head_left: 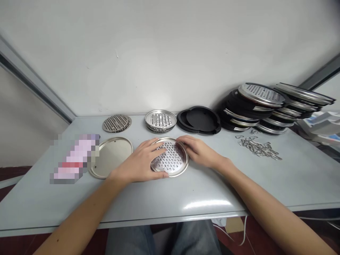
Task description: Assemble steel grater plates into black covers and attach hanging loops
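A round metal grater disc in a rimmed ring (pixel 174 160) lies flat in front of me. Across its left side rests my left hand (pixel 142 161), fingers spread over the rim and the holes. My right hand (pixel 195 150) touches the upper right rim with curled fingers; what its fingertips hold, if anything, is hidden. Left of the disc lies a plain round metal plate (pixel 111 157), partly beside my left hand. Behind are perforated discs (pixel 116 123), a small stack of rimmed grater discs (pixel 160 120) and black round holders (pixel 203 120).
Tall leaning stacks of black holders and grater discs (pixel 244 109) stand at the back right. Metal clips (pixel 259 147) lie in a pile before them. A blurred-out pink object (pixel 77 156) is on the left. The wall closes off the table's back edge.
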The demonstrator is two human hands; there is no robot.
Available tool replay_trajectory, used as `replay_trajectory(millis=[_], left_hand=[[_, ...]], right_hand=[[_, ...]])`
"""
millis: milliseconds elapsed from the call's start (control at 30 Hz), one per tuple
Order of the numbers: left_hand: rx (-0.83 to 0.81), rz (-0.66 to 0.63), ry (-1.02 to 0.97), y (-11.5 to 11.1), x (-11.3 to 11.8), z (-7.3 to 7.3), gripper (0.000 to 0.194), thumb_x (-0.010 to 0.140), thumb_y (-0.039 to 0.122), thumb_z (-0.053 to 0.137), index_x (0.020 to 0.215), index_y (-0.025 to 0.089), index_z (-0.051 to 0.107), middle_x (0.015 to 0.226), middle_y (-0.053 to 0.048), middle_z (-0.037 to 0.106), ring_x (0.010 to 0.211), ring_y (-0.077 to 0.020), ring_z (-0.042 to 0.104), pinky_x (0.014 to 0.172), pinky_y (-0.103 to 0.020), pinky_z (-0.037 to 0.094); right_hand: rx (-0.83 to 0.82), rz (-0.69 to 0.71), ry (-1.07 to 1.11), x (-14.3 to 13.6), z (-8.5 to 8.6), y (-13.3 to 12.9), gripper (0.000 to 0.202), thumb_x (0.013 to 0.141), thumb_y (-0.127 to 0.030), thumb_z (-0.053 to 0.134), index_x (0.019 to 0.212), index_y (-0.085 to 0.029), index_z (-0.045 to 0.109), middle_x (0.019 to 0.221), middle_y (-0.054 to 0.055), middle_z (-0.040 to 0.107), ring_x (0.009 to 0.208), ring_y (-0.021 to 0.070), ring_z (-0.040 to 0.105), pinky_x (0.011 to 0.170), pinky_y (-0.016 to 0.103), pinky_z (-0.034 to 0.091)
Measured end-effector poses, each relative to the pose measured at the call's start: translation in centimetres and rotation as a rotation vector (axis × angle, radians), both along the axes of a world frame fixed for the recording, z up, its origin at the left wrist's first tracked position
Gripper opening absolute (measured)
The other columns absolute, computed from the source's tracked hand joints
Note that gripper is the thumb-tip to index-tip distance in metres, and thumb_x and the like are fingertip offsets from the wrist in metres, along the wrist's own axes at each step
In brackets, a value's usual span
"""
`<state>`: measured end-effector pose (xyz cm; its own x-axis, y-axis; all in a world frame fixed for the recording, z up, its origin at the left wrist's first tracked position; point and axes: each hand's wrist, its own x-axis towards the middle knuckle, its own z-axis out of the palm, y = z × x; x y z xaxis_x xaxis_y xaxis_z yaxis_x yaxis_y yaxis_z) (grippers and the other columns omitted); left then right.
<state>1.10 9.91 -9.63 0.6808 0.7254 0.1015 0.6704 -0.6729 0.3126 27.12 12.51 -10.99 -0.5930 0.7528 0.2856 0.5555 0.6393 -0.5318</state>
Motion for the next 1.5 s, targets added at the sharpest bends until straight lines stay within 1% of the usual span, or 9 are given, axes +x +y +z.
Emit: replay_trajectory(millis=[267,533,667,833,1033,1133,1233,1333,1500], left_hand=[[-0.016,0.010,-0.005,-0.4,0.5,-0.2,0.073,0.078,0.066,0.059,0.133,0.018,0.053,0.152,-0.012,0.035,0.144,-0.0313,0.023,0.115,-0.048,0.030],[-0.037,-0.024,-0.044,-0.3,0.6,-0.4,0.068,0.079,0.061,0.062,0.133,0.020,0.054,0.146,-0.010,0.045,0.143,-0.0326,0.025,0.115,-0.052,0.028],[-0.041,-0.029,-0.028,-0.4,0.8,-0.5,0.068,0.080,0.061,0.061,0.133,0.019,0.053,0.146,-0.010,0.045,0.143,-0.0317,0.025,0.116,-0.053,0.027],[-0.051,-0.037,-0.029,-0.5,0.7,-0.6,0.072,0.078,0.062,0.063,0.134,0.019,0.052,0.147,-0.010,0.044,0.143,-0.0316,0.026,0.116,-0.052,0.026],[-0.040,-0.049,-0.025,-0.5,0.8,-0.7,0.074,0.078,0.063,0.062,0.137,0.019,0.049,0.148,-0.009,0.043,0.143,-0.0299,0.025,0.117,-0.048,0.025],[-0.034,-0.035,-0.027,-0.4,0.8,-0.5,0.078,0.078,0.062,0.063,0.141,0.020,0.043,0.152,-0.010,0.037,0.144,-0.0294,0.024,0.116,-0.048,0.027],[-0.038,0.006,-0.019,-0.3,0.7,-0.4,0.080,0.081,0.062,0.060,0.145,0.020,0.036,0.156,-0.011,0.029,0.144,-0.0301,0.023,0.115,-0.048,0.027],[-0.035,0.052,-0.023,-0.2,0.4,-0.6,0.078,0.085,0.061,0.055,0.146,0.019,0.033,0.156,-0.013,0.027,0.144,-0.0304,0.024,0.114,-0.048,0.028],[-0.003,0.081,-0.068,-0.1,0.0,-0.7,0.074,0.086,0.058,0.056,0.145,0.020,0.034,0.155,-0.015,0.028,0.143,-0.0307,0.026,0.113,-0.049,0.030]], right_hand=[[0.066,-0.012,-0.051,0.4,-0.9,0.5,0.036,0.087,-0.010,0.043,0.119,-0.014,0.058,0.121,0.013,0.060,0.111,0.0242,0.056,0.100,0.042,0.045],[0.062,-0.006,-0.067,0.2,-0.8,0.3,0.034,0.089,-0.012,0.044,0.119,-0.016,0.058,0.121,0.012,0.060,0.111,0.0244,0.056,0.099,0.042,0.046],[0.047,-0.008,-0.036,0.2,-0.6,0.2,0.033,0.090,-0.011,0.043,0.118,-0.018,0.058,0.117,0.011,0.062,0.108,0.0242,0.058,0.096,0.043,0.047],[-0.008,-0.006,-0.002,0.2,-0.3,0.4,0.031,0.094,-0.016,0.038,0.117,-0.018,0.060,0.112,0.011,0.065,0.103,0.0223,0.061,0.092,0.039,0.049],[-0.016,-0.015,-0.021,0.3,-0.7,0.6,0.032,0.093,-0.015,0.040,0.118,-0.016,0.059,0.113,0.012,0.065,0.105,0.0223,0.060,0.094,0.040,0.048],[0.048,-0.052,0.009,0.2,-0.8,1.4,0.033,0.089,-0.016,0.047,0.119,-0.016,0.059,0.118,0.013,0.063,0.109,0.0240,0.059,0.096,0.042,0.047],[0.156,-0.147,0.119,-0.5,-0.3,2.9,0.033,0.086,-0.016,0.050,0.117,-0.018,0.061,0.119,0.011,0.063,0.112,0.0246,0.058,0.097,0.042,0.046],[0.235,-0.225,0.160,-1.9,0.4,4.6,0.028,0.085,-0.018,0.053,0.111,-0.018,0.064,0.112,0.011,0.065,0.104,0.0243,0.060,0.093,0.040,0.048],[0.236,-0.153,0.055,-4.6,0.1,6.5,0.019,0.083,-0.018,0.059,0.097,-0.019,0.070,0.102,0.008,0.070,0.098,0.0241,0.062,0.089,0.038,0.048]])
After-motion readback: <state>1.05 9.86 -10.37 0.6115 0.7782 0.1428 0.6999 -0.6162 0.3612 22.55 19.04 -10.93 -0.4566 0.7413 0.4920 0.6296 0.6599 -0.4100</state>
